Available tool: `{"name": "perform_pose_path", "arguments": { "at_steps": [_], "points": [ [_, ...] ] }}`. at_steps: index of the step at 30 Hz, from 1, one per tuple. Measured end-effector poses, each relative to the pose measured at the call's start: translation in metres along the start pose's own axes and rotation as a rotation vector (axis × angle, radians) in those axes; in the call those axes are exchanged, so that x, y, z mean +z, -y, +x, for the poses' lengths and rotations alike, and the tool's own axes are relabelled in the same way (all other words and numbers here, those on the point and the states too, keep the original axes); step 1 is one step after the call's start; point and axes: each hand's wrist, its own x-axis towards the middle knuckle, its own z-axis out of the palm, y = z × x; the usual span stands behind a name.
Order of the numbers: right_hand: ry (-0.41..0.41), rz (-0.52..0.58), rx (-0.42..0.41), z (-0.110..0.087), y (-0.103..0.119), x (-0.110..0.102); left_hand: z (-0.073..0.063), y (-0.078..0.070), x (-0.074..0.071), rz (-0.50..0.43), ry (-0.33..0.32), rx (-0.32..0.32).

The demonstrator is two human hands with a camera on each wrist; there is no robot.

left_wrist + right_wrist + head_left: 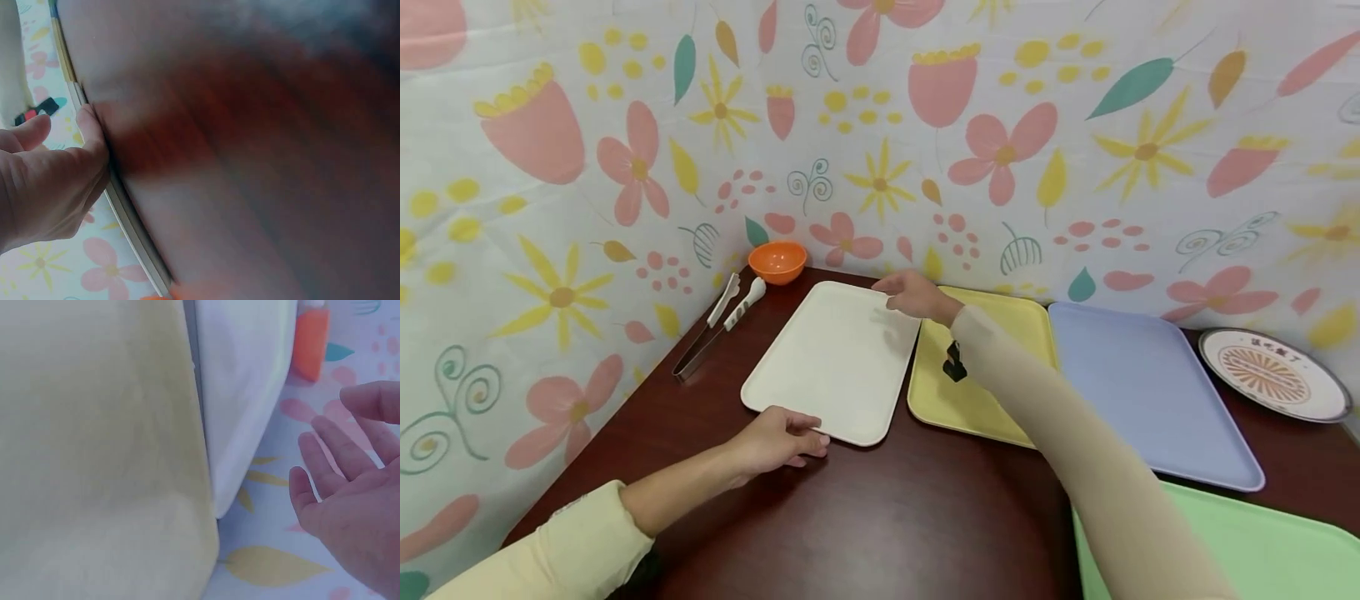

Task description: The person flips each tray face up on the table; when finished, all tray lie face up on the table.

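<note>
A white tray (835,358) lies on the dark table, left of a yellow tray (977,367). At its near edge is my left hand (781,438). The left wrist view shows the fingers (94,134) against the tray's edge, with the thumb (34,132) raised apart from it. Over the white tray's far right corner hovers my right hand (917,297). In the right wrist view its fingers (340,447) are loosely bent, hold nothing and stand apart from the tray.
A blue tray (1150,392), a green tray (1240,542) and a patterned white plate (1273,375) lie to the right. Tongs (718,321) and an orange bowl (777,262) are at the back left. Flower-printed cloth (880,125) walls the table's back and left.
</note>
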Motion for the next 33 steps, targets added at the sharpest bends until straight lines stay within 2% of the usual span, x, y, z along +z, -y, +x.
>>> {"name": "perform_pose_path", "arguments": {
  "at_steps": [6,11,15,21,30,33],
  "points": [
    [-0.008,-0.015,-0.046,-0.035,0.021,-0.012,0.014,-0.002,-0.006,0.051,0.01,0.004],
    [0.009,0.017,-0.108,-0.063,0.033,-0.012,0.023,-0.004,-0.015,0.103,0.02,-0.006],
    [0.002,0.028,-0.135,-0.084,0.037,-0.01,0.032,-0.005,-0.021,0.135,0.054,-0.004],
    [-0.023,0.04,-0.157,-0.111,0.032,-0.009,0.041,-0.005,-0.027,0.164,0.084,0.015],
    [-0.069,0.057,-0.158,-0.138,0.018,-0.01,0.05,-0.002,-0.037,0.238,0.019,0.015],
    [-0.083,0.065,-0.151,-0.146,0.016,-0.011,0.052,0.0,-0.039,0.257,0.022,0.029]
  ]
}}
